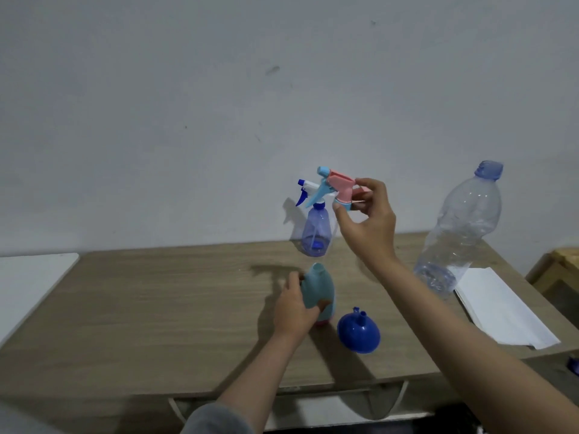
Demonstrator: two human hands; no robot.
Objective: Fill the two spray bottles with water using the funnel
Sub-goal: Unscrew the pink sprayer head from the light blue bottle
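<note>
We see the left hand (294,305) wrapped around the teal bottle (318,291), which stands upright on the table (156,308), long axis vertical, bare neck pointing up. The right hand (365,219) pinches the pink sprayer (336,186) by its collar, held well above the bottle, nozzle pointing left. The funnel (358,333) rests mouth-down just right of the bottle, its spout pointing up and away from us; it lies below the right hand and nearer that arm, so we judge the right hand best placed to take it once the sprayer is set down. The blue bottle (315,230), capped, stands behind. The water bottle (460,230) stands at right, beside white paper (501,311).
</note>
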